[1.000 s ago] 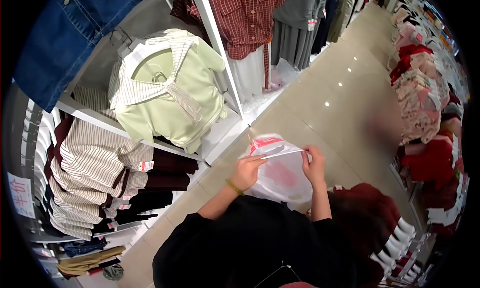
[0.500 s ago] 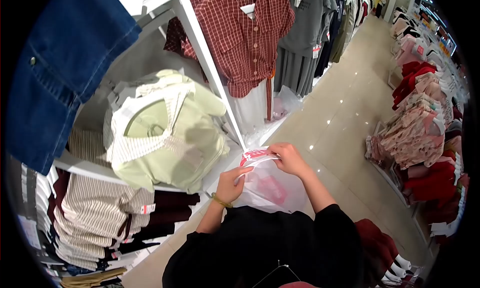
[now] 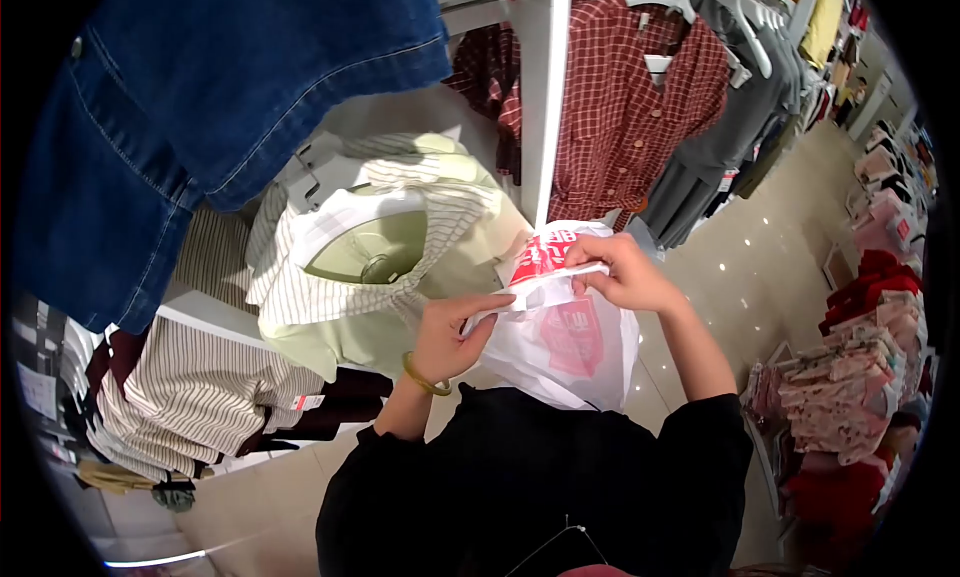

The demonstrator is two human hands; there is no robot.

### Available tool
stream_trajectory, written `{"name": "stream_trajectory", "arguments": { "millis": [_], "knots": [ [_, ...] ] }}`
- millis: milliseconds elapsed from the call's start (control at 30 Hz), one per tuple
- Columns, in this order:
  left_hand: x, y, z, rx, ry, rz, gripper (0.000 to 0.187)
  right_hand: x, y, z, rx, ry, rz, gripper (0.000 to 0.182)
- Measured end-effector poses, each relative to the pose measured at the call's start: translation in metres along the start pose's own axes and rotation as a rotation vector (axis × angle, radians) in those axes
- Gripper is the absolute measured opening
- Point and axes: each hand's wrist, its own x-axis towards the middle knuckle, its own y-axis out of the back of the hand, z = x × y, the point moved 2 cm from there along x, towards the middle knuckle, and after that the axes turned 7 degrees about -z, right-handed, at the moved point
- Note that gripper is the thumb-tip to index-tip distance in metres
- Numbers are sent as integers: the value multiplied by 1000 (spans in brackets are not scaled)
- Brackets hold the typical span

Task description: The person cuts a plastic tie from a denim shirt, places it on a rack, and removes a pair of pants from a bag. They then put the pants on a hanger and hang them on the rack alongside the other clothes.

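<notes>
A white plastic bag (image 3: 590, 362) with red print hangs in front of my body. Its upper edge is stretched between my two hands. My left hand (image 3: 455, 337), with a yellow-green bangle (image 3: 425, 375) on the wrist, pinches the near left part of that edge. At the far right part, my right hand (image 3: 622, 269) grips the edge between thumb and fingers. Red lettering shows beyond the edge and more faintly through the bag's side. What the bag holds, if anything, I cannot make out.
Close on the left, a pale green top with a striped collar (image 3: 370, 267) sits on a white shelf unit. Denim (image 3: 250, 87) hangs at upper left, a red checked shirt (image 3: 640, 107) beyond. Striped garments (image 3: 200, 387) hang below; racks of pink clothes (image 3: 840, 387) line the right.
My view has swung left and nearer the shelf. The bag's edge is raised higher, and more red print shows. Both hands keep hold of it.
</notes>
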Motion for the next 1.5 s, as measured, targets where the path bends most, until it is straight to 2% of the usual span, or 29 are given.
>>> {"name": "stream_trajectory", "arguments": {
  "millis": [100,167,267,333,367,400,433,500,600,633,667,733,767,800,833,900,933,1000,1033,1100,1167,1233,1367,1400,1500],
  "knots": [
    [-5,21,6,-11,117,84,29,37,9,-18,-21,86,8,13],
    [-5,39,15,-9,-38,243,27,61,17,-26,-101,148,30,15],
    [-7,52,29,94,-29,391,25,91,30,-34,-148,205,33,11],
    [-9,56,30,146,-18,386,30,108,34,-36,-12,242,26,2],
    [-6,57,36,201,-69,419,37,114,35,-42,65,160,-4,3],
    [-5,57,41,256,-117,453,45,119,34,-48,60,167,-18,3],
    [-3,56,41,261,-113,469,45,124,31,-56,20,237,-34,4],
    [0,57,44,52,-242,553,62,137,20,-67,-84,440,-29,9],
    [6,62,66,55,-142,565,70,152,4,-96,-74,527,-155,12],
    [8,63,72,137,-112,625,56,161,-3,-101,-35,561,-144,10],
    [8,68,74,145,-107,629,56,171,-9,-106,4,595,-130,9],
    [6,88,74,111,62,651,36,185,-14,-123,6,577,-120,13],
    [8,98,77,121,-8,698,18,195,-18,-128,92,445,-100,16],
    [10,109,82,103,-4,753,14,204,-23,-131,175,313,-81,20],
    [13,122,86,106,-39,787,10,211,-29,-136,179,320,-83,20],
    [21,147,87,119,-40,915,5,224,-39,-136,59,246,167,27],
    [26,155,87,137,-12,969,5,235,-46,-136,56,246,175,27],
    [33,172,74,115,-32,1074,7,258,-55,-136,-274,539,579,25],
    [32,183,64,114,-37,1065,7,267,-57,-134,-308,573,630,26],
    [26,203,41,306,205,1061,18,274,-61,-122,-281,525,637,25],
    [21,204,29,206,197,991,15,268,-56,-118,-256,478,642,23],
    [24,188,32,20,104,909,14,248,-51,-112,178,413,457,21],
    [14,166,37,-115,62,888,16,241,-49,-93,105,385,374,22],
    [8,164,34,-189,32,860,19,233,-45,-91,99,381,412,22],
    [-9,142,23,-247,72,860,18,205,-37,-87,189,480,431,23]
  ]
}}
